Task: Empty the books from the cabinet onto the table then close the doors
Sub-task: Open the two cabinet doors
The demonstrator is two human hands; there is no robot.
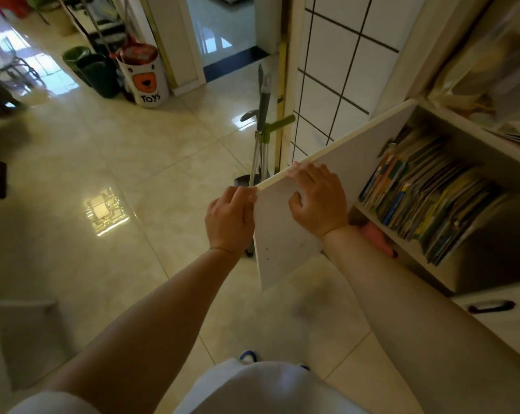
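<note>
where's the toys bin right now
In the head view the white toys bin stands on the floor at upper left, against the door frame, beside a dark green bin.

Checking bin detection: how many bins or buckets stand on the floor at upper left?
3: a dark green bin farthest left, a black bin beside it, and the white TOYS bucket to their right by the doorframe. Others may be hidden behind them.

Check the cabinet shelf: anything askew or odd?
Yes. The books on the open shelf slump sideways in an uneven row instead of standing upright. Both hands, left and right, grip the open door. Nothing looks damaged or spilled.
</note>
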